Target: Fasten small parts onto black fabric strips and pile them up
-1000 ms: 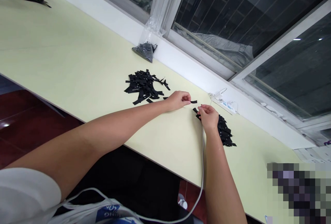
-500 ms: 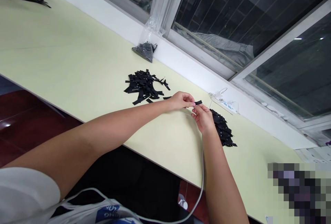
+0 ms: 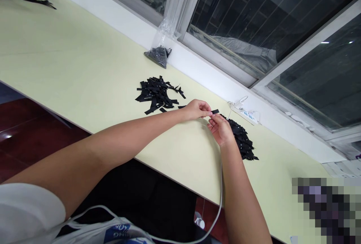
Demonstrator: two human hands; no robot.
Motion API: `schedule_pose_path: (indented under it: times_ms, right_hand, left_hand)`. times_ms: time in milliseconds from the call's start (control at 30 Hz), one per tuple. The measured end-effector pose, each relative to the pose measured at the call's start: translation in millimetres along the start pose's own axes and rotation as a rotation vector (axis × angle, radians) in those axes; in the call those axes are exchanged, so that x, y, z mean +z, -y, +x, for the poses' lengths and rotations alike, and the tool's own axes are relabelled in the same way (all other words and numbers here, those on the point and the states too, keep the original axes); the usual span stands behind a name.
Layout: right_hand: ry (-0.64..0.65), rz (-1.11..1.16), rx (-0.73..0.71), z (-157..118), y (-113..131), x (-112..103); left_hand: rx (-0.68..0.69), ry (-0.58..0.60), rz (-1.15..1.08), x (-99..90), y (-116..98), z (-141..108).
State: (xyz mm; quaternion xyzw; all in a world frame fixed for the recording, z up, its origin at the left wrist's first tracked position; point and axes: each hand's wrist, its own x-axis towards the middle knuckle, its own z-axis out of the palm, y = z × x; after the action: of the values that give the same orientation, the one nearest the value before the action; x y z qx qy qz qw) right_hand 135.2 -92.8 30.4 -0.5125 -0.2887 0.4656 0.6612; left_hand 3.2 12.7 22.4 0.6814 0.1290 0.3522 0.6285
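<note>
A short black fabric strip (image 3: 215,111) is pinched between my two hands above the pale table. My left hand (image 3: 198,109) closes its thumb and forefinger on the strip's left part. My right hand (image 3: 221,128) grips it from below with the fingertips, the other fingers curled. Behind my right hand lies a dense pile of black strips (image 3: 243,140), partly hidden by it. To the left of my left hand, a looser pile of black strips (image 3: 155,93) is spread out.
A clear plastic bag (image 3: 159,54) with dark pieces leans by the window ledge. A white power strip (image 3: 248,115) sits along the wall. A white cable (image 3: 220,191) runs past my right forearm over the edge of the table (image 3: 84,56). Black scraps (image 3: 39,1) lie far left.
My right hand has shifted slightly left, uncovering a little more of the dense pile behind it. The strip stays pinched between both hands.
</note>
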Motion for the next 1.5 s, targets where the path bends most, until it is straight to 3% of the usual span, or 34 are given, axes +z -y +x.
schedule_pose_path:
  times_ms: [367, 600, 1033, 1500]
  right_hand:
    - [0.032, 0.016, 0.035, -1, 1, -2]
    - [0.029, 0.043, 0.067, 0, 0, -3]
    - [0.068, -0.066, 0.05, -1, -1, -2]
    - [0.043, -0.025, 0.07, 0, -2, -4]
  left_hand:
    - [0.012, -0.026, 0.047, 0.1, 2, 1]
    - [0.07, -0.074, 0.208, 1.3, 4, 1]
    - [0.11, -0.019, 0.337, 1.8, 5, -1]
    - [0.085, -0.022, 0.496, 3.6, -4, -5]
